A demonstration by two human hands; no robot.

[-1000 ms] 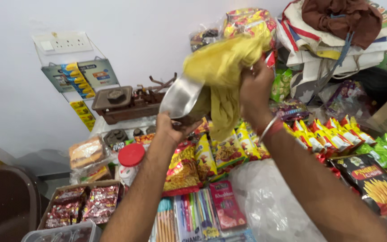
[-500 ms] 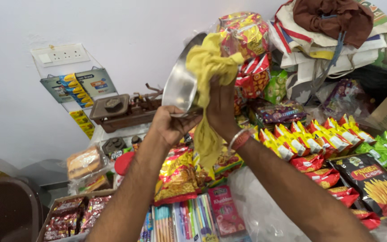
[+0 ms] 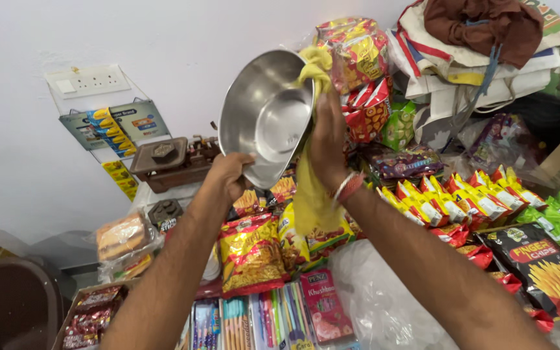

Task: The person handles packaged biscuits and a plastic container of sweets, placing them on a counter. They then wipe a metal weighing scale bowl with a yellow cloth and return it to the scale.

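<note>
Steel bowl [image 3: 265,116] now tilted open; red/yellow snack pkts [image 3: 252,254] below hands [image 3: 279,152].

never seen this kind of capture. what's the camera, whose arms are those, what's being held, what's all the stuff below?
There is no machine here. One camera sits on a person's head and looks down and forward, so the two bare arms reaching up from the bottom edge are that person's own.

The left hand grips the lower rim of a steel bowl, which is tilted so its inside faces the camera. The right hand presses a yellow cloth against the bowl's right edge; the cloth drapes over the rim at the top and hangs down below the hand. A bracelet sits on the right wrist.

Below is a shop-like display: rows of snack packets, pens, a brown weighing scale by the wall, folded bags stacked top right, and a wall socket.
</note>
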